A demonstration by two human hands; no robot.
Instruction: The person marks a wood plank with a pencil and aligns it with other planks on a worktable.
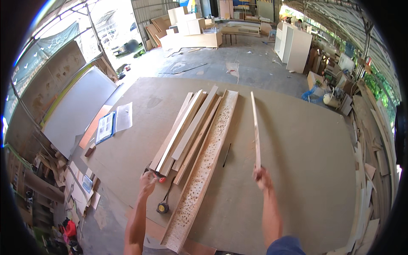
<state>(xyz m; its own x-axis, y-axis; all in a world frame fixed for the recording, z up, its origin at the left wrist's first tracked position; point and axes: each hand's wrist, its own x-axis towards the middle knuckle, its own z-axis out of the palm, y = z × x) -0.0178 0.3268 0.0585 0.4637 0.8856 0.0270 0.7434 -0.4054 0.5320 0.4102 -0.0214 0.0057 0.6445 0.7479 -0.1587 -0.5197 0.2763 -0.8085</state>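
My right hand point(263, 178) is closed around the near end of a long thin wooden strip point(256, 131), which points away from me above the table. My left hand point(148, 182) is closed at a black-and-red tool point(160, 178), whose kind I cannot make out, by the near ends of several bundled wooden strips point(193, 127). Right of the bundle lies a long shallow board with raised edges and a speckled inner face point(204, 170). A tape measure point(162, 207) with its tape partly out sits near my left forearm. Between the speckled board and the held strip lies a thin black pen-like stick point(227, 155).
Everything lies on a large brown tabletop point(314, 170). At its left edge are a blue-framed document folder point(105, 127) and a small brown block point(90, 150). Large panels point(80, 110) lean at left; stacked offcuts point(378, 161) line the right. White cabinets point(293, 46) stand farther back.
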